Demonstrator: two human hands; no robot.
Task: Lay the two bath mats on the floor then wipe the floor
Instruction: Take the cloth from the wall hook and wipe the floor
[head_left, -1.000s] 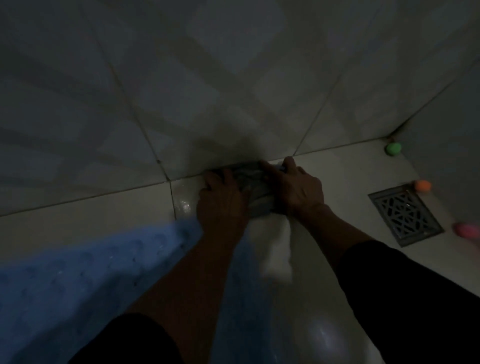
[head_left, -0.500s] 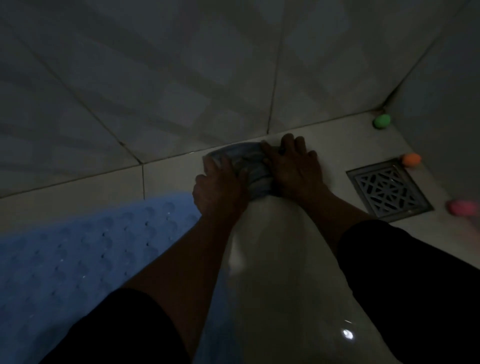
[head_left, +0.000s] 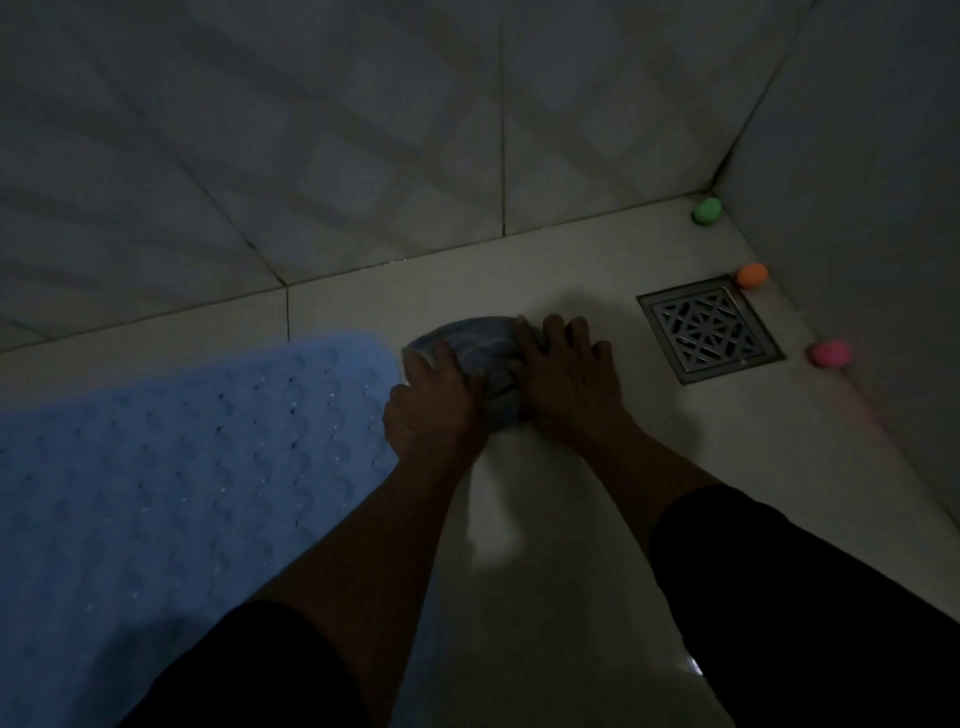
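A blue bath mat (head_left: 171, 467) with rows of round bumps lies flat on the pale tiled floor (head_left: 571, 571) at the left. Only this one mat is in view. A bunched grey-blue cloth (head_left: 478, 345) lies on the floor just right of the mat's far corner. My left hand (head_left: 434, 408) presses down on the cloth's left side. My right hand (head_left: 569, 379) presses flat on its right side, fingers spread. The room is dim.
A square metal floor drain (head_left: 709, 330) is set in the floor right of my hands. Three small balls lie along the right wall: green (head_left: 707, 211), orange (head_left: 751, 275), pink (head_left: 829, 354). Tiled walls (head_left: 363, 145) close in behind and at the right.
Both hands and the cloth have pulled back from the foot of the far wall toward me, across the floor. The view has shifted, so more of the mat shows.
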